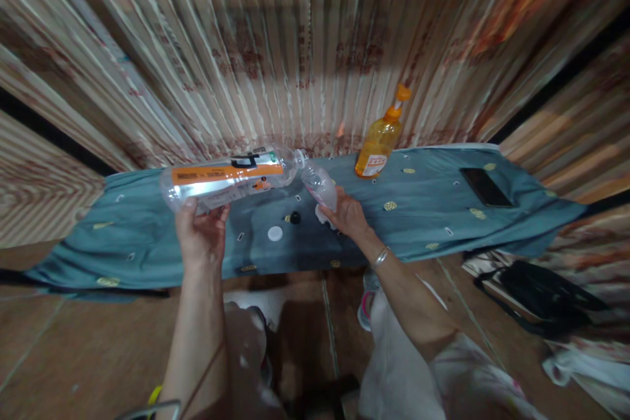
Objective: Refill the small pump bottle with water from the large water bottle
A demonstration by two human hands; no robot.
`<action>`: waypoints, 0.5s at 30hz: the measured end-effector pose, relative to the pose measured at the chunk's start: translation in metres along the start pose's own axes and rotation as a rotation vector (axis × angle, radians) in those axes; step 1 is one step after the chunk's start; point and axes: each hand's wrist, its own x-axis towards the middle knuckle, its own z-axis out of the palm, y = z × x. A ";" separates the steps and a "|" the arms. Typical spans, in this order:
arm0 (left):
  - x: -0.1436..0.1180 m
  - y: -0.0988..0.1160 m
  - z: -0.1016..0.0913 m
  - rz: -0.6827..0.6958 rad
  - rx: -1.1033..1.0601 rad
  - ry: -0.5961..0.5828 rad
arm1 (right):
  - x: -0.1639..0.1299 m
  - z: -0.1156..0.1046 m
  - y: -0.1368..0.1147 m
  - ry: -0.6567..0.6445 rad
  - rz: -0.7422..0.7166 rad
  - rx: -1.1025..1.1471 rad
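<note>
The left hand point(203, 233) is clamped on the base end of a large clear bottle point(231, 178), thumb on the near side and fingers beneath. The bottle lies nearly level above the teal cloth point(418, 210), its orange-and-silver label beyond the fingers and its neck pointing toward the right hand point(350, 215). Between the hands, on the cloth, a white cap point(275, 233) sits just beside a smaller black cap point(294, 217). The small clear bottle point(319, 185) tilts up and leftward from the right hand, which grips its lower end. The two bottle mouths meet, though actual contact cannot be told. A crumpled white piece point(325, 215) shows under the right fingers, and a silver bracelet point(380, 256) circles that wrist. Beyond the right hand, slightly to its right, stands an orange pump bottle point(378, 147). Farther right lies a dark phone point(485, 187); a black bag point(541, 295) rests on the floor, right of the right forearm.
</note>
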 end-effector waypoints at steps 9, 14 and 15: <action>0.002 -0.001 -0.005 -0.061 -0.019 0.018 | -0.002 0.004 0.003 0.026 -0.050 -0.001; 0.004 -0.004 -0.005 -0.066 -0.061 0.060 | -0.001 -0.003 -0.001 0.003 -0.053 -0.014; 0.003 -0.004 -0.005 -0.065 -0.071 0.062 | 0.000 -0.006 -0.003 -0.015 -0.047 -0.012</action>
